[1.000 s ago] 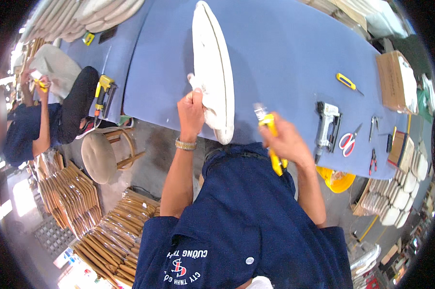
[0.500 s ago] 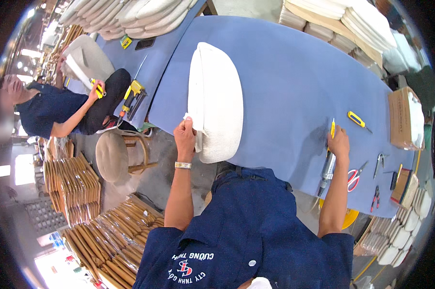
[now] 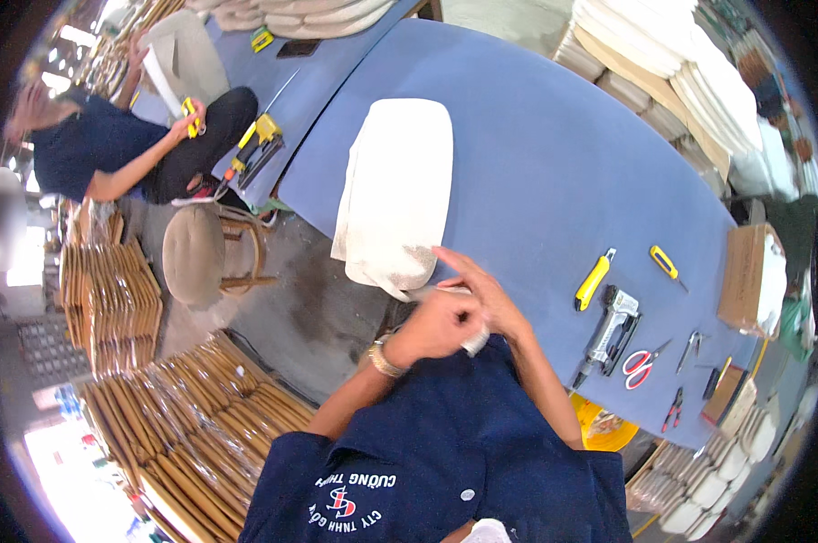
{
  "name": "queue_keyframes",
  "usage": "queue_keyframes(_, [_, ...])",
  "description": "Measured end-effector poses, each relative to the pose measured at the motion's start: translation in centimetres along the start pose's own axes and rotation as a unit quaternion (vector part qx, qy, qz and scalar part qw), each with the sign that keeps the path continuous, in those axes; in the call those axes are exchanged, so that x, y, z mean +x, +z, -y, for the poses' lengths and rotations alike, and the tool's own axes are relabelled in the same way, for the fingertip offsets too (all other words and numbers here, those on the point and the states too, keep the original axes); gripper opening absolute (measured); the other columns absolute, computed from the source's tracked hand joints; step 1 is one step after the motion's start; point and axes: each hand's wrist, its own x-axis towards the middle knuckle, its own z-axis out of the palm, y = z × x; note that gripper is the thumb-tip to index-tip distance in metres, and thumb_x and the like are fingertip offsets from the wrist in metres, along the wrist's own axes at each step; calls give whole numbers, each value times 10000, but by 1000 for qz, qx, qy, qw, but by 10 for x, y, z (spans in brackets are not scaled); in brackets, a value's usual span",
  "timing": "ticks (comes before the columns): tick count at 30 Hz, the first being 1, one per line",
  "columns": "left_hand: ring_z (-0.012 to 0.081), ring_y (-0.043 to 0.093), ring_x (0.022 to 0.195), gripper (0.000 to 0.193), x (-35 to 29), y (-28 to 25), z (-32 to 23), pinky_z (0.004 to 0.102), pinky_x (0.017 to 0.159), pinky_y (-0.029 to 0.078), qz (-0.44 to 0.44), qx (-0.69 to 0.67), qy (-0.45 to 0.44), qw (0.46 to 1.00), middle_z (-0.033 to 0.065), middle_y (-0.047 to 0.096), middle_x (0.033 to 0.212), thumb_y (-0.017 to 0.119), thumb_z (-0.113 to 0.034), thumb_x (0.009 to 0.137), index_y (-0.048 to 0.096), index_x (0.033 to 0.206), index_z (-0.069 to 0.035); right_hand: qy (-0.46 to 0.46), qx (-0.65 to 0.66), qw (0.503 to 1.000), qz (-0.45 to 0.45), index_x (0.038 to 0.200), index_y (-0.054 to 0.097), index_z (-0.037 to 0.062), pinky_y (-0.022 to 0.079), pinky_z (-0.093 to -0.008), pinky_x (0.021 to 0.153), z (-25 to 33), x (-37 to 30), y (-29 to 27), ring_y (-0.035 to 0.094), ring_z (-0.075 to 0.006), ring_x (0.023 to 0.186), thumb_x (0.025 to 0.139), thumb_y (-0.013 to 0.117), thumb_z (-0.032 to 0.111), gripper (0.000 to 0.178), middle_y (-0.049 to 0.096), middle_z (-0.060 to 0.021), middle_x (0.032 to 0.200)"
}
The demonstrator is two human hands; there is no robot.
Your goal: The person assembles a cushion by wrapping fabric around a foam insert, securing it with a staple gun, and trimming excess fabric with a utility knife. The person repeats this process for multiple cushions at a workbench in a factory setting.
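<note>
A white fabric-covered seat cushion (image 3: 400, 181) lies on the blue-topped table near its front edge, with a greyish patch at its near end. My left hand (image 3: 438, 324) is closed in a fist just off that end, around a loose strip of white fabric (image 3: 474, 342) that seems to run from the cushion. Beside it, my right hand (image 3: 489, 297) has its forefinger stretched toward the cushion's near corner. Its other fingers are partly hidden behind my left hand. A yellow utility knife (image 3: 595, 281) lies to the right on the table, apart from both hands.
Right of the knife lie a staple gun (image 3: 613, 330), red-handled scissors (image 3: 642, 362), a yellow screwdriver (image 3: 664, 262) and pliers (image 3: 672, 409). A cardboard box (image 3: 744, 281) stands at the right edge. A co-worker (image 3: 101, 145) sits at left beside a round stool (image 3: 194, 255).
My right hand has put the yellow utility knife down on the table and moved left to my other hand. My left hand has come right and nearer, and the cushion has turned flatter.
</note>
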Motion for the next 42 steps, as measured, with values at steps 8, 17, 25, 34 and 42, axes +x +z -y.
queue_keyframes(8, [82,551,722,226,26,-40,-48,274,645,450,-149,-164,3,975,33,649,779,650,-106,1009,653,817,13,131,-78,988,22,1141,719,32,534,-294,791,-17,-26,-45,672,-147,845,1007,598,150,216,725,-53,945])
queue_keyframes(17, [220,582,603,253,30,-16,33,366,586,467,-131,11,-119,984,155,633,721,657,-240,997,682,893,-11,150,298,904,-269,1448,549,64,529,-300,771,17,-9,-40,678,-165,954,1020,370,70,465,712,-113,1179])
queue_keyframes(25, [119,652,912,213,47,22,63,303,796,546,97,-72,-123,985,46,709,1026,623,9,958,635,1170,12,86,102,989,-66,1462,546,87,472,-318,1025,-12,-28,-38,575,-136,1145,1053,531,102,409,642,-33,1245])
queue_keyframes(34, [143,703,913,492,67,37,13,283,849,583,371,-141,-265,879,93,735,1029,632,-96,1025,493,1488,-1,158,-49,965,-205,1261,644,81,554,-368,752,-17,-145,-74,673,-200,838,975,618,130,291,705,-81,1020])
queue_keyframes(42, [126,682,947,487,89,33,30,282,846,574,290,-133,-222,921,71,721,1036,653,-132,1030,518,1482,-13,327,150,660,-659,1162,687,112,496,-287,592,-124,-384,4,576,-120,701,960,618,114,214,630,11,839])
